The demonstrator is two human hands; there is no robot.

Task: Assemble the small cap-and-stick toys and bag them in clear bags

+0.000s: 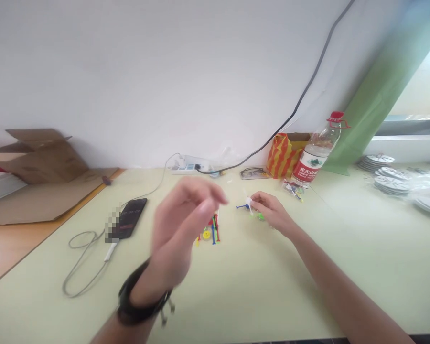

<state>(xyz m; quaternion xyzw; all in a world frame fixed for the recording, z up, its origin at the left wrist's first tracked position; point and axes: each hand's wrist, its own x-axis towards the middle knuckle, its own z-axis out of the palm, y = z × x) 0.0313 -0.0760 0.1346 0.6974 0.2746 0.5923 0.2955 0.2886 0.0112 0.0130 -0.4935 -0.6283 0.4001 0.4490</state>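
Observation:
My left hand (181,224), blurred by motion, is raised over the table with its fingers bent and the thumb a little apart from them. No object shows in it. Behind and below its fingertips lie small coloured plastic pieces: thin red, blue and green sticks (213,231) and a yellow round piece (206,235). My right hand (270,210) is closed on a small white plastic piece (249,201). A blue stick (241,207) points left from beside this piece. Near the fingers is a green round piece (261,217), partly covered by the hand.
A black phone (134,217) with a cable lies left. Cardboard boxes (46,157) stand farther left. At the back are a power strip (188,165), glasses (252,172), a striped bag (281,155) and a large bottle (317,153). Stacked discs (392,184) sit right.

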